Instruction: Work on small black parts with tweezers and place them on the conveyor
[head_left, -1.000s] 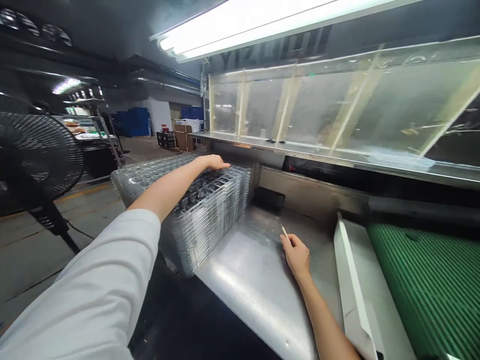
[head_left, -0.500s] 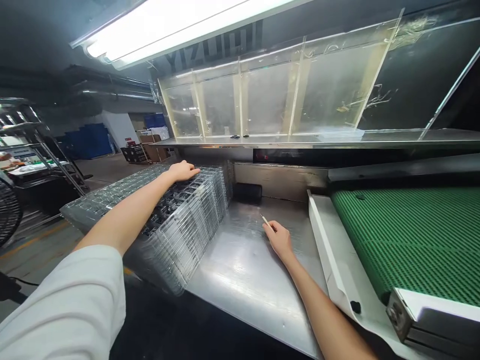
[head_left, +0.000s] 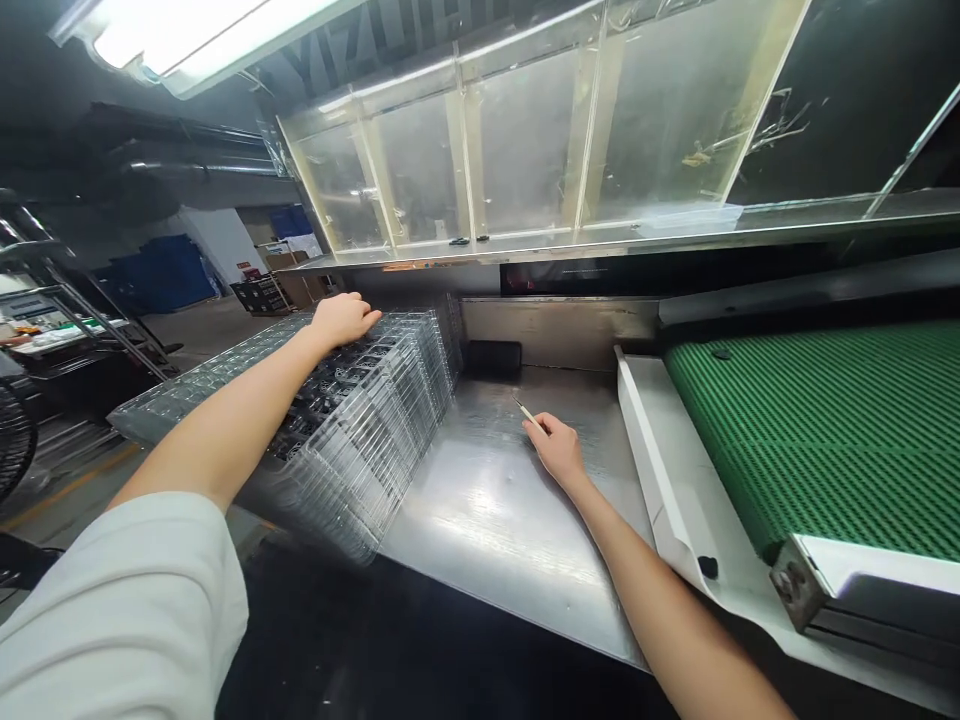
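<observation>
Quick count from this one: two hands in shot, the left hand (head_left: 343, 320) and the right hand (head_left: 559, 452), and just one thin pale stick (head_left: 527, 412), in the right. On the steel bench (head_left: 495, 540) there's one big stack of clear plastic trays (head_left: 367, 420), way too many layers to count tbh, plus one black block (head_left: 491, 358) at the back. Above the bench, two small black objects (head_left: 469, 240) on the ledge (head_left: 525, 245). Right of the bench, one green belt conveyor (head_left: 817, 430).

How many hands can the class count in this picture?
2. The left hand rests on the stack of clear trays; the right hand holds a thin stick over the steel counter. No other hands show.
</observation>
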